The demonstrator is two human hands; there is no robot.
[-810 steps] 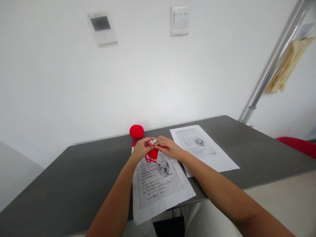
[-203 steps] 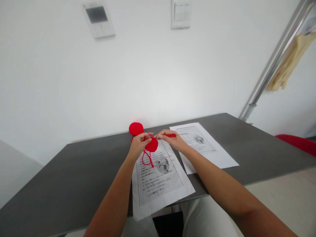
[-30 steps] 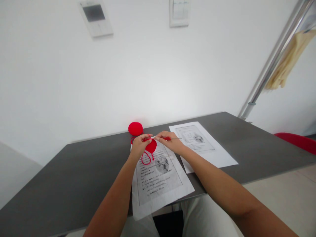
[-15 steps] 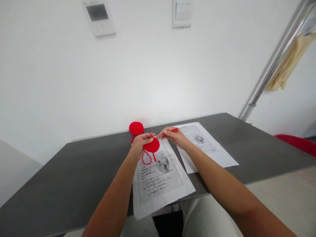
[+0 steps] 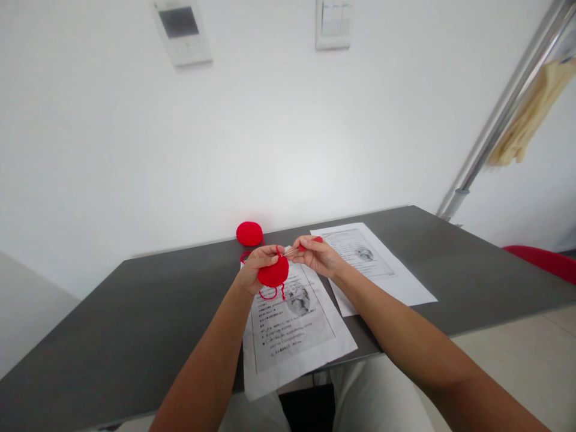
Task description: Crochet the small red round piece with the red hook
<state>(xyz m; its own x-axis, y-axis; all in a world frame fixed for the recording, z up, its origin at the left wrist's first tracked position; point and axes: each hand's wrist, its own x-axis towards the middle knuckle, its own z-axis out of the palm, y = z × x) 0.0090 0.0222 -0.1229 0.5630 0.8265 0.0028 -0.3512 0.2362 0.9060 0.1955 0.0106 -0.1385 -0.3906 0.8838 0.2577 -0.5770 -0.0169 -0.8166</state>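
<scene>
Twice pinching: red yarn piece [image 5: 273, 275] in left hand [image 5: 255, 267], red-handled tool [image 5: 302, 247] in right hand [image 5: 320, 258]; probably handles light, soft, stretchy, best gripped by upper edge

Your left hand [image 5: 253, 270] hides one side of the red knit [image 5: 273, 274]. The tip of your hook [image 5: 317, 239] is too small to make out, and your right hand [image 5: 318, 257] covers a bit of its handle. The print on the near sheet [image 5: 299, 351] and far sheet [image 5: 398, 288] is too tiny for you to read, and your hands and the knit hide some of the near sheet. The screen [image 5: 180, 25] and switch [image 5: 333, 23] are cut off at the top, the yellow cloth [image 5: 533, 114] and a red thing [image 5: 544, 264] at the right.
</scene>
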